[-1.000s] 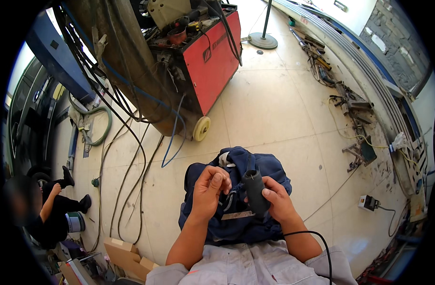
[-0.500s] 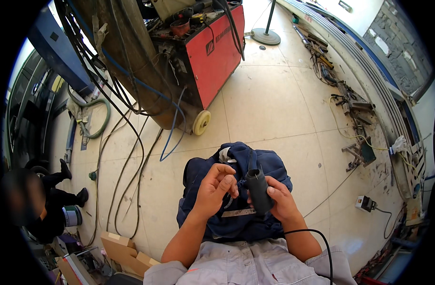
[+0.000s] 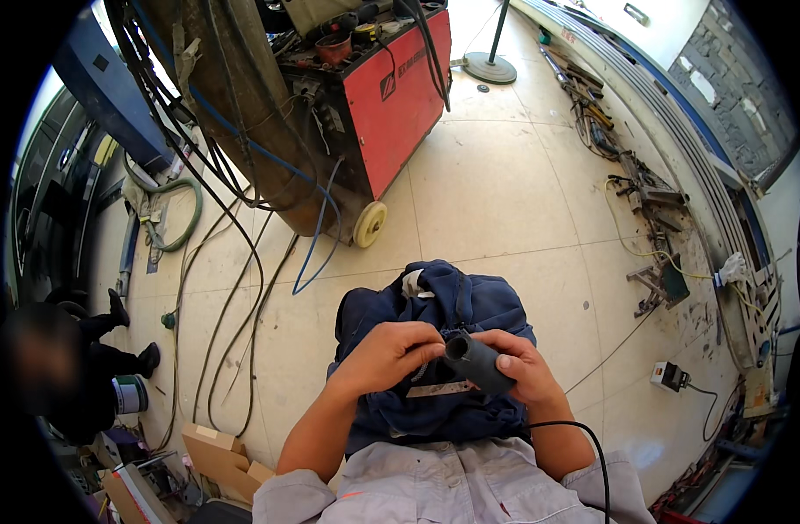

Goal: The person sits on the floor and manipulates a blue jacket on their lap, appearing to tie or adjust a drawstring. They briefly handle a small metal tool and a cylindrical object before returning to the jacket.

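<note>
Over my lap, my right hand [image 3: 524,368] is wrapped round a short, thick black rubber hose [image 3: 480,365]. The hose lies tilted, its open end up and to the left, so its hollow inside shows. At that open end my left hand [image 3: 387,356] is closed in a pinch, fingertips at or against the rim. What those fingers hold, if anything, is too small to make out. Beneath both hands a dark blue cloth garment or bag [image 3: 491,306] covers my lap, with a pale strip [image 3: 439,389] across it.
Ahead stands a red welding machine [image 3: 395,105] on wheels, with tools on top. Black cables [image 3: 260,323] trail over the floor at left. A seated person [image 3: 59,367] is at far left, near cardboard boxes [image 3: 221,454]. Metal tools [image 3: 653,196] lie along the right.
The hose has tipped from nearly upright to slanting left, its open end turned toward my left hand. My left hand has come right, its fingers closing at the rim.
</note>
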